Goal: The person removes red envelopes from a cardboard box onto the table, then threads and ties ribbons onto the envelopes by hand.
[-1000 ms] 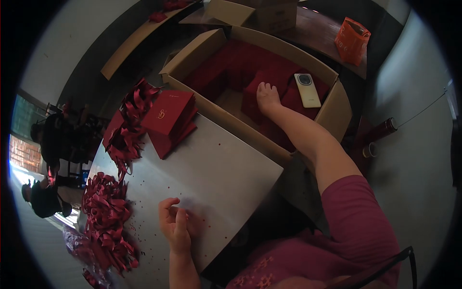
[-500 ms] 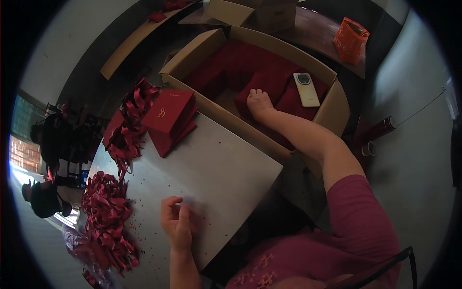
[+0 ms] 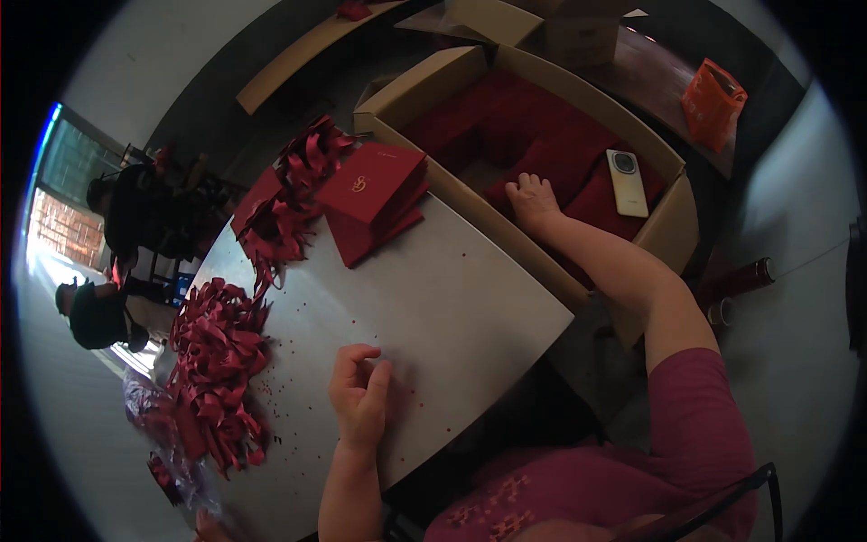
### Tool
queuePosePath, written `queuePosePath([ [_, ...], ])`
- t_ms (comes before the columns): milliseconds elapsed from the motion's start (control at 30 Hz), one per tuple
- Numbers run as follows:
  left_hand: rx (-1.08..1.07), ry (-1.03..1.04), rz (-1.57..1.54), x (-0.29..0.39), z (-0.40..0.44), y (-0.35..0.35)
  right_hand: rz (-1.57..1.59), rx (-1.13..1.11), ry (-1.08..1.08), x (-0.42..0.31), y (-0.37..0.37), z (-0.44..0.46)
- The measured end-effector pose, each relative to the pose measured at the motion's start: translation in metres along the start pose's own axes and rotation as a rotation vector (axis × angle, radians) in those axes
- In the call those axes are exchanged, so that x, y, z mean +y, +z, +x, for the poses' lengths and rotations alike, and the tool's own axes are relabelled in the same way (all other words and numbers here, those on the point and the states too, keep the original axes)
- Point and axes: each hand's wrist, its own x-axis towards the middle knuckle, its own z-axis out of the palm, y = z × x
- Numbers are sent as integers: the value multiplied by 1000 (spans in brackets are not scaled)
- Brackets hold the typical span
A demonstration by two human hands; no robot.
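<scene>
The right hand [image 3: 536, 200], nearer, touches the red stack [image 3: 558, 155] extending toward one o'clock; I cannot tell whether its grip is closed. The left hand [image 3: 359, 396] curls loosely, grip parted.

We hold our right arm [image 3: 623, 266] out in front, bent at the elbow, its forearm slanting across to the right hand [image 3: 536, 202], back uppermost — fingers slightly spread and bent. Our left forearm [image 3: 351, 492] points forward, the left hand [image 3: 358, 404] well apart from the right — fingers half curled, thumb clear of the forefinger.
</scene>
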Motion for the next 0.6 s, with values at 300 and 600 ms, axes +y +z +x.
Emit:
queuePosePath([
  [300, -5, 1, 13, 0, 0, 0, -215, 119, -69, -1, 21, 5],
  [600, -12, 24, 11, 0, 0, 0, -269, 167, -63, 9, 20, 7],
])
